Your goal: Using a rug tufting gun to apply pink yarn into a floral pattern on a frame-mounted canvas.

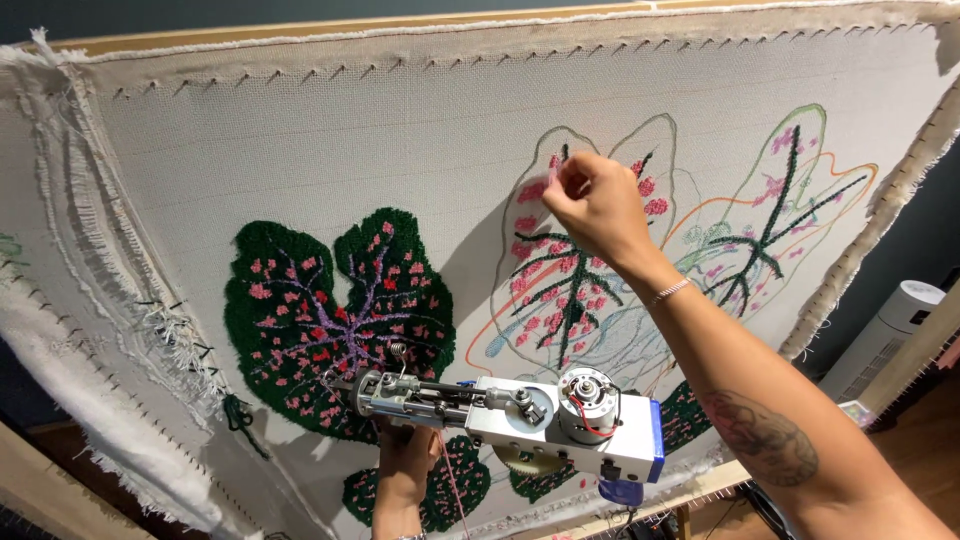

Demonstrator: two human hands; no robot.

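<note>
A beige tufting cloth (330,130) is stretched on a wooden frame (300,30). A finished dark green leaf (340,310) with pink and purple specks fills its middle. To the right, an outlined leaf (575,270) has pink tufts and dark green veins. My right hand (595,205) is raised to that leaf's top, fingers pinched on a pink tuft or yarn end. My left hand (405,460) grips a silver tufting gun (510,410) from below, its needle end pointing left at the green leaf. Pink yarn (455,490) trails down from the gun.
A third outlined leaf (775,210) with pink and green stitches lies at the upper right. Loose frayed cloth (90,400) hangs along the frame's left side. A white cylindrical appliance (885,335) stands on the floor at the right.
</note>
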